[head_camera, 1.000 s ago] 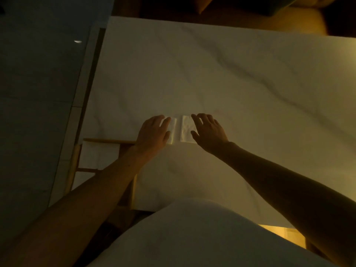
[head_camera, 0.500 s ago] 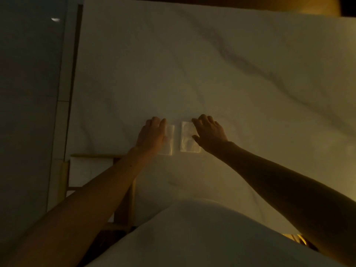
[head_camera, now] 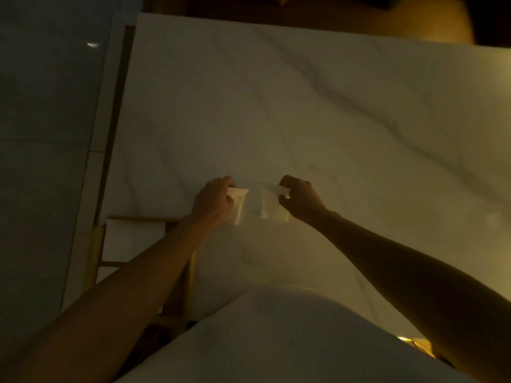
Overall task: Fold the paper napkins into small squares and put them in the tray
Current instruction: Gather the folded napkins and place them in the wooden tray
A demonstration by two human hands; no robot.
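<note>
Two small white folded paper napkins lie side by side on the marble table [head_camera: 304, 120]. My left hand [head_camera: 213, 200] pinches the far edge of the left napkin [head_camera: 238, 204] and partly covers it. My right hand [head_camera: 301, 199] pinches the far right corner of the right napkin [head_camera: 272, 205], lifting that corner off the table. A wooden-framed tray [head_camera: 95, 244] sits at the table's near left corner, under my left forearm; white paper shows inside it.
The light is dim and yellowish. The table's left edge runs along a grey tiled floor [head_camera: 41, 134]. My white shirt [head_camera: 276, 341] fills the bottom of the view. Dark furniture stands beyond the far edge.
Both hands went from lying flat on the napkins to pinching their far edges between thumb and fingers. The right napkin's far corner has come up.
</note>
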